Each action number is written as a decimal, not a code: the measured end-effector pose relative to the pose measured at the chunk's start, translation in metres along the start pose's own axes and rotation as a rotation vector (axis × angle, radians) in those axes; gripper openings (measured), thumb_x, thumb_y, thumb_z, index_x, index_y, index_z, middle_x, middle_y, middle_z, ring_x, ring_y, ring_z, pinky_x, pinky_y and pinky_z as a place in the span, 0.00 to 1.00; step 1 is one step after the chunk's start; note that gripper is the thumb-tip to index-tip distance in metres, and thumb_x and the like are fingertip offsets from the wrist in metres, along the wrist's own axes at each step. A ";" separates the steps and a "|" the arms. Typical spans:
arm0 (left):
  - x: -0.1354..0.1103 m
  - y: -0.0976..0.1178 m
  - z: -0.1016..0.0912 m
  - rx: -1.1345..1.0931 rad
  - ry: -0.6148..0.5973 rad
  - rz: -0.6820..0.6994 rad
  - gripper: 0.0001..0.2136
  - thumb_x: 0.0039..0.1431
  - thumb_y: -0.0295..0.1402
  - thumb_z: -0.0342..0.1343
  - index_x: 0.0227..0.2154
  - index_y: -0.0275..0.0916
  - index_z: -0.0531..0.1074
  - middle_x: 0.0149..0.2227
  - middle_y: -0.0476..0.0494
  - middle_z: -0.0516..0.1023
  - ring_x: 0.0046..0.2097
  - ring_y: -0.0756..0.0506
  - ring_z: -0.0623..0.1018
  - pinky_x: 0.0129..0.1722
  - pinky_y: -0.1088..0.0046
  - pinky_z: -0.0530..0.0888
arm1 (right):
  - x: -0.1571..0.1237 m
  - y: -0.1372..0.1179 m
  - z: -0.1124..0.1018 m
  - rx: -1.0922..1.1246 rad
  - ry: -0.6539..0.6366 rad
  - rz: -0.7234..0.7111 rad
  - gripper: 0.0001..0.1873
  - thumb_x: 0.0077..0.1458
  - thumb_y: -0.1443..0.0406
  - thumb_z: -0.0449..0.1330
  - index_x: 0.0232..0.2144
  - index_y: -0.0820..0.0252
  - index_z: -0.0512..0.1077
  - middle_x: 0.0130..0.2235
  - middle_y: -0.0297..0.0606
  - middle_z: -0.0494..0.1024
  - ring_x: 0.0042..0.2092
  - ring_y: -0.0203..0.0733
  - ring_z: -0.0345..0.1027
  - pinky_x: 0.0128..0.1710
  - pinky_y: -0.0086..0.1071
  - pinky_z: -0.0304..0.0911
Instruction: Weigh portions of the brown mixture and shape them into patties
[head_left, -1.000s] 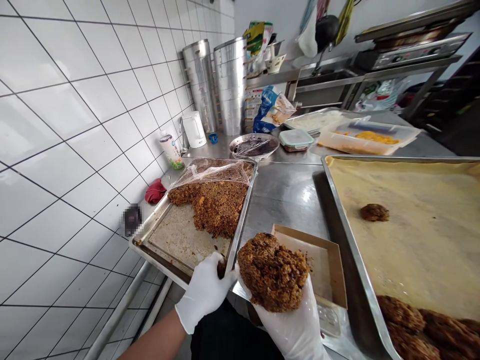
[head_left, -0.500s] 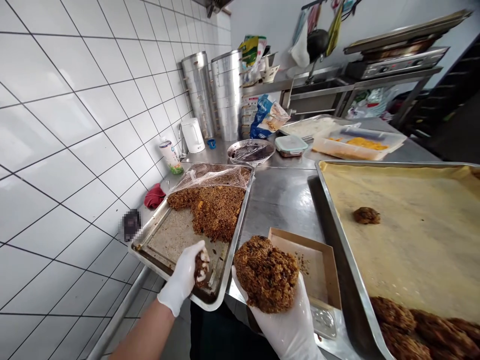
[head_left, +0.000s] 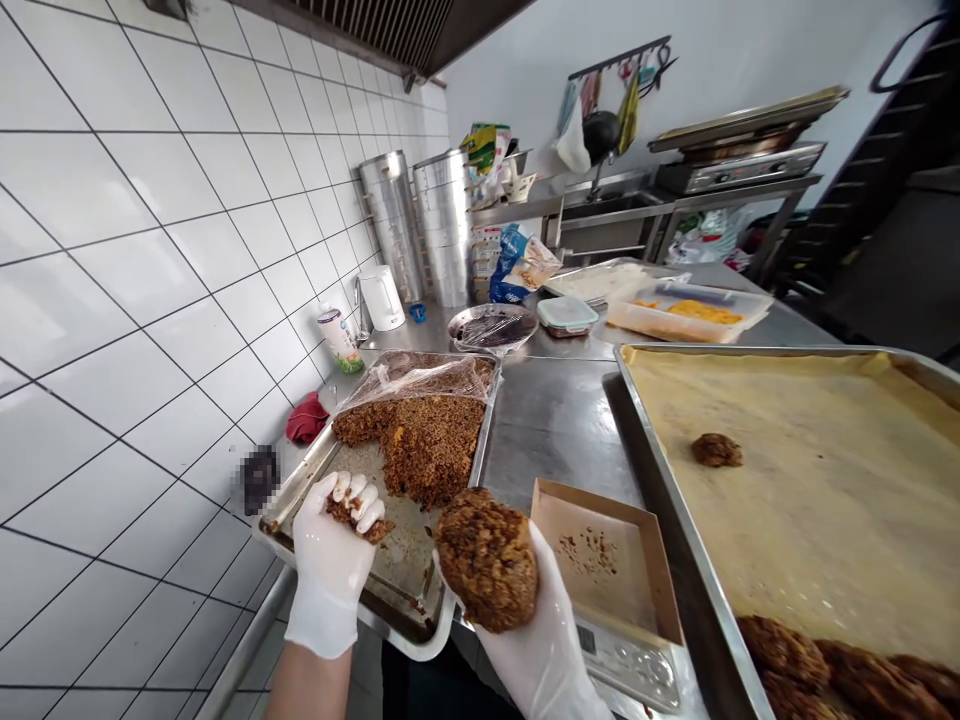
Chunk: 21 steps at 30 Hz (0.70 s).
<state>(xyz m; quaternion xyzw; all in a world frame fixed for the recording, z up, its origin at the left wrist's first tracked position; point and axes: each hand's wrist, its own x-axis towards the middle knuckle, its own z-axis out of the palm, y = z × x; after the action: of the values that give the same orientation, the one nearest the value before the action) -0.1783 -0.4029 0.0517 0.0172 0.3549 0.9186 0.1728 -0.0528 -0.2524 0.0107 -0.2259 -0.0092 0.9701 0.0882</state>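
1. Okay, so the left hand (head_left: 328,565) is gloved in white and hovers over the tray (head_left: 480,450), fingers curled tight around a small clump (head_left: 352,515) of brown rice mix.
2. The right hand (head_left: 540,650), also gloved, sits just past the tray's near corner, palm up and cupped under a big rice ball (head_left: 487,560). It's cradling the ball, not squeezing it, with the fingers mostly hidden behind it.
3. On the tray, the rice mix (head_left: 431,450) sits as a ragged heap toward the far end, partly under loose plastic film (head_left: 412,382). The near part of the tray is bare apart from some bits.
4. Just right of the tray, a cardboard box lid (head_left: 607,555) with crumbs in it sits on a digital scale (head_left: 630,660).
5. Further right of the tray is a big pan (head_left: 787,470) lined with paper, holding one small patty (head_left: 716,450) and a row of patties (head_left: 825,670) along its near edge.
6. Left of the tray, a red cloth (head_left: 306,418) lies against the tiled wall (head_left: 150,300).
7. Beyond the tray are a film-covered bowl (head_left: 493,328), a white kettle (head_left: 381,298) and tall steel pots (head_left: 442,225).
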 end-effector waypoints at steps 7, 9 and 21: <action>-0.026 -0.043 0.040 0.870 0.024 0.401 0.20 0.70 0.43 0.45 0.21 0.43 0.53 0.25 0.51 0.57 0.29 0.48 0.63 0.30 0.71 0.65 | 0.015 0.031 0.010 -0.005 -0.076 0.013 0.18 0.60 0.56 0.62 0.48 0.59 0.78 0.48 0.40 0.85 0.53 0.49 0.77 0.55 0.42 0.71; -0.027 -0.053 0.035 0.990 0.023 0.455 0.18 0.70 0.41 0.48 0.23 0.43 0.58 0.26 0.50 0.61 0.32 0.47 0.64 0.35 0.70 0.65 | 0.015 0.036 0.009 -0.027 -0.093 0.003 0.19 0.60 0.55 0.62 0.49 0.58 0.78 0.48 0.38 0.85 0.52 0.48 0.77 0.53 0.41 0.72; -0.042 -0.021 0.021 1.673 -0.513 0.512 0.07 0.65 0.37 0.54 0.41 0.40 0.67 0.47 0.37 0.68 0.51 0.36 0.69 0.54 0.51 0.68 | 0.022 0.051 0.006 -0.120 -0.065 0.019 0.19 0.58 0.53 0.64 0.49 0.54 0.78 0.45 0.34 0.86 0.47 0.46 0.79 0.49 0.37 0.74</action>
<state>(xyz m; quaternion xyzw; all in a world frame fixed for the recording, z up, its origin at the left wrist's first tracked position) -0.1287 -0.3885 0.0573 0.4189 0.8416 0.3395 -0.0315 -0.0831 -0.2989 0.0035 -0.1994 -0.0683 0.9754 0.0649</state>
